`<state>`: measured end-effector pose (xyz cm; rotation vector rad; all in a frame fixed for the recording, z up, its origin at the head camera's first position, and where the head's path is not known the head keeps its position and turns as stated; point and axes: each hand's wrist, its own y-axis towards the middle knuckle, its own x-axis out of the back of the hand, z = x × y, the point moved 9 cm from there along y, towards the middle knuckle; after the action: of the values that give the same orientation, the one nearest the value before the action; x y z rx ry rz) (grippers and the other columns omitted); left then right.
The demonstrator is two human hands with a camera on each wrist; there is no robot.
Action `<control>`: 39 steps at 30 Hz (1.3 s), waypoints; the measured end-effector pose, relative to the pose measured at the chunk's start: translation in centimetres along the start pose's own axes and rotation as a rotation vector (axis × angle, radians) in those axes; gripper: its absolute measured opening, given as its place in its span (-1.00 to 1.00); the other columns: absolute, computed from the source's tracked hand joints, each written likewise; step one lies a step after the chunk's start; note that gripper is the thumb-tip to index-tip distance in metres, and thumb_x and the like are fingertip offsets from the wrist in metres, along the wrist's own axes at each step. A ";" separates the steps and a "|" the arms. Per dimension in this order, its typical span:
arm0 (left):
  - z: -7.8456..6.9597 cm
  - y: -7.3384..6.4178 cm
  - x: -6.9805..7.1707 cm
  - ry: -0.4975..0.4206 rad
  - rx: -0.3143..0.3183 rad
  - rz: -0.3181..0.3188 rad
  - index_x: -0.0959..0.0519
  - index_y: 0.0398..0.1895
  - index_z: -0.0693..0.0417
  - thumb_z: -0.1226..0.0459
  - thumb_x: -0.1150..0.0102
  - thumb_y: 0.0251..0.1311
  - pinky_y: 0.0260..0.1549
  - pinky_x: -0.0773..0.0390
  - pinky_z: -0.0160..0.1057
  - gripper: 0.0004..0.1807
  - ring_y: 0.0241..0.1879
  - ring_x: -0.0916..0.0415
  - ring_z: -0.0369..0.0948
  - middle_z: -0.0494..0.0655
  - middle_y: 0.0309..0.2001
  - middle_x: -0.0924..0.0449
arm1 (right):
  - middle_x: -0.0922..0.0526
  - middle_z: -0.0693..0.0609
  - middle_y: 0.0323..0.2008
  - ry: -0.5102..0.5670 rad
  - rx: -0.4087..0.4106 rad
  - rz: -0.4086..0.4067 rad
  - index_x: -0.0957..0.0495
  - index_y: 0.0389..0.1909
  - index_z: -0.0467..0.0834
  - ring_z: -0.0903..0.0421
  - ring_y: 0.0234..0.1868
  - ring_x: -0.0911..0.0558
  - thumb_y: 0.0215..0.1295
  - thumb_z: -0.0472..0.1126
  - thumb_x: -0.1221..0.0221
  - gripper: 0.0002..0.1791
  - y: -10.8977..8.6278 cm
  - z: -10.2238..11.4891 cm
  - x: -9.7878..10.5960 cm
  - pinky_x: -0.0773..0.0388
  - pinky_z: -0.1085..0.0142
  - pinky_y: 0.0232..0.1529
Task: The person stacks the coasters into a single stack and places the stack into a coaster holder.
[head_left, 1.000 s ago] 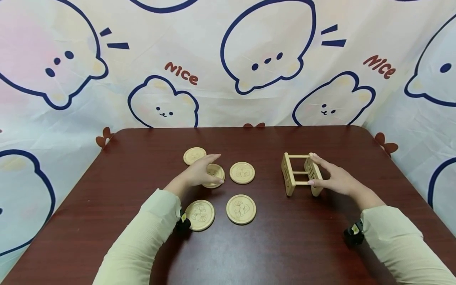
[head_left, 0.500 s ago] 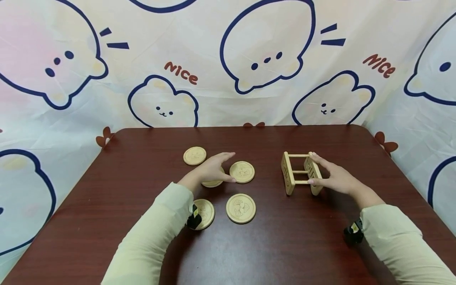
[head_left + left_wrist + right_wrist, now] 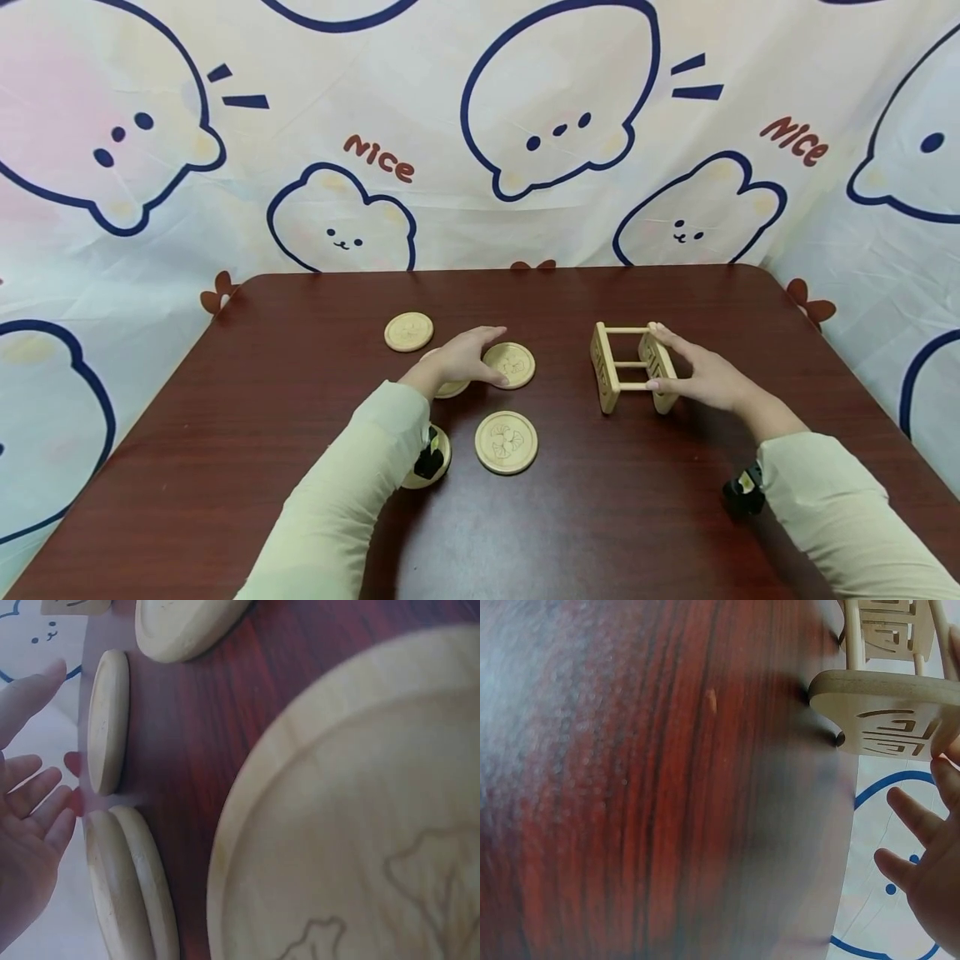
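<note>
My left hand (image 3: 463,357) hovers with fingers extended over the table, beside a round wooden coaster (image 3: 512,364) and partly covering another coaster (image 3: 454,389). In the left wrist view, that hand (image 3: 30,825) holds nothing, and two coasters (image 3: 124,877) lie stacked below it. Engraved leaf lines mark a nearer coaster (image 3: 506,442). At the right, my right hand (image 3: 701,372) holds the end panel of a small wooden coaster rack (image 3: 632,364), thumb at the near side and fingers at the far side. The right wrist view shows some of its fingers (image 3: 919,817) spread off the panel.
Another coaster (image 3: 408,332) lies at the back left, and one more coaster (image 3: 444,468) is partly hidden under the left wrist camera. Everything stands on a dark reddish-brown table (image 3: 600,517). A printed cloth (image 3: 442,225) hangs behind its far edge.
My left hand has moved right, from over the stacked coasters to beside the coaster on their right, with nothing in it. My right hand and the rack have stayed in place.
</note>
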<state>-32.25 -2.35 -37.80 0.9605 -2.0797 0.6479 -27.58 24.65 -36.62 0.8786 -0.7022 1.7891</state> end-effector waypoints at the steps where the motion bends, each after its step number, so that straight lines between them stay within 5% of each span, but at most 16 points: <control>1: -0.1 0.1 -0.1 0.005 -0.007 0.003 -0.07 0.28 0.14 0.09 -0.32 -0.19 0.13 -0.04 -0.17 -0.06 0.24 0.06 -0.13 0.01 0.26 -0.04 | 0.12 -0.12 0.31 0.000 -0.002 0.000 0.13 0.33 -0.06 -0.18 0.24 0.04 -0.01 0.16 -0.15 -0.04 0.0 0.0 0.0 0.01 -0.16 0.04; 22: -0.6 1.9 -1.8 0.174 -0.007 0.059 -0.09 0.25 0.22 0.15 -0.36 -0.23 0.13 -0.03 -0.26 -0.06 0.22 0.00 -0.12 0.07 0.23 -0.10 | 0.12 -0.11 0.31 -0.006 0.001 -0.007 0.12 0.32 -0.06 -0.17 0.24 0.04 -0.03 0.19 -0.15 -0.03 0.0 -0.2 -0.1 0.01 -0.15 0.05; 39: -0.3 2.1 -2.1 0.189 -0.015 0.067 -0.11 0.24 0.26 0.17 -0.36 -0.23 0.13 -0.03 -0.25 -0.08 0.21 -0.03 -0.09 0.10 0.20 -0.14 | 0.14 -0.11 0.31 0.016 -0.025 0.001 0.14 0.33 -0.04 -0.20 0.24 0.04 0.01 0.12 -0.16 -0.06 -0.1 -0.1 -0.2 0.03 -0.19 0.03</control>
<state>-32.85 -0.03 -39.58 0.7918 -1.9535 0.7278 -27.50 24.68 -36.80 0.8460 -0.7134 1.7831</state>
